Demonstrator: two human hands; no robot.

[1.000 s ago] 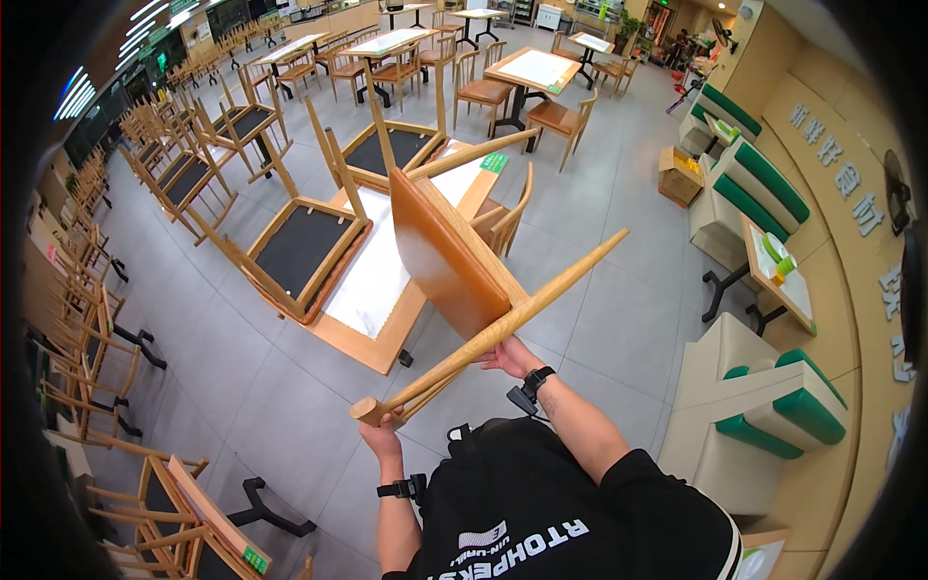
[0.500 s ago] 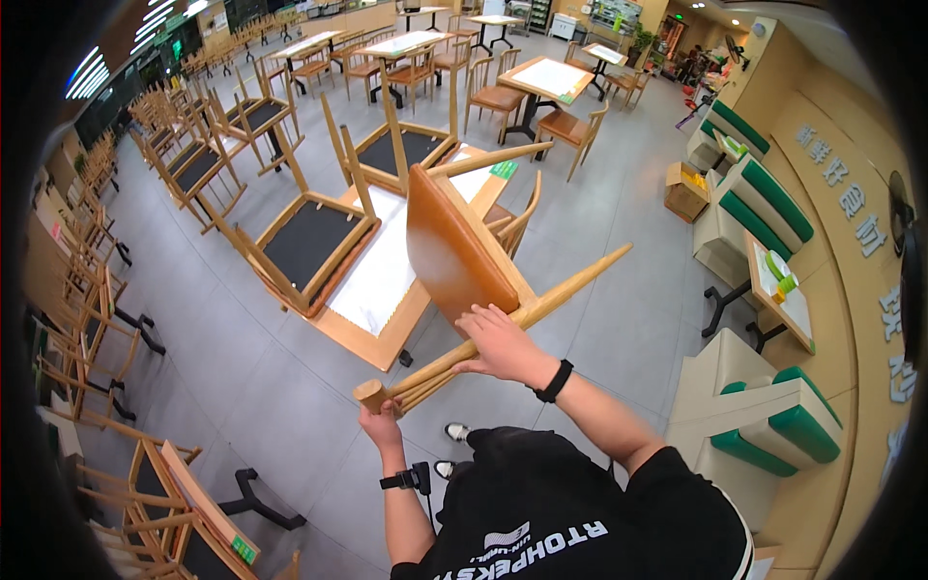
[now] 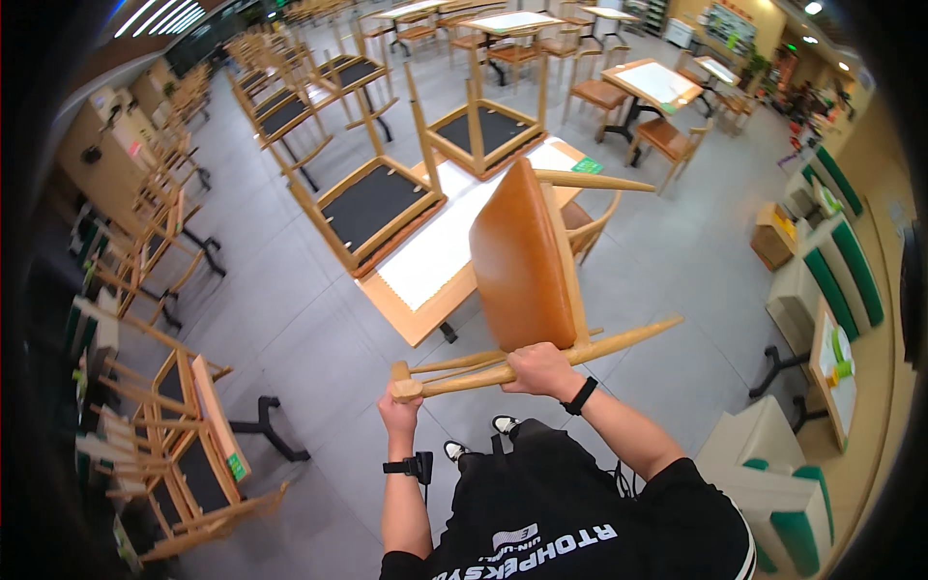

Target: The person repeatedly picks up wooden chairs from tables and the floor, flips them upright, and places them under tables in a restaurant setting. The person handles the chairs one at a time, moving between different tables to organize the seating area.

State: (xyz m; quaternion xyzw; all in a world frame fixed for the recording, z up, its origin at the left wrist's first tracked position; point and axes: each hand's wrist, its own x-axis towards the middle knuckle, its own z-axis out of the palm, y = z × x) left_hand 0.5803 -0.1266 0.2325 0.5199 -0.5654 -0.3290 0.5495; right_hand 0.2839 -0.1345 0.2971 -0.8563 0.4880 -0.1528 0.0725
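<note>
While two hands are bearing its weight, one chair (tan seat, pale wood frame) point(image 3: 523, 275) is hanging tilted on its side above the grey floor point(image 3: 319, 338), alongside the right edge of a table point(image 3: 398, 314); whether it is touching that edge, cannot tell.

Left hand point(image 3: 398, 410): is curling around the frame's left end, some fingers hidden.

Right hand point(image 3: 541, 369): is closing in a fist around the long wooden bar near the seat.

Hazard, grip: both hands are holding the near side, so the heavier-looking seat could tip or twist away.

Hazard, legs: one is pointing right, well clear of the hands; a swing could catch the tucked chair point(image 3: 592, 224).

Hazard, table: two upturned chairs point(image 3: 377, 215) are resting there; a knock could shift them.

Hazard, below: two shoes point(image 3: 505, 423) are standing near; a slip could drop wood on them.
</note>
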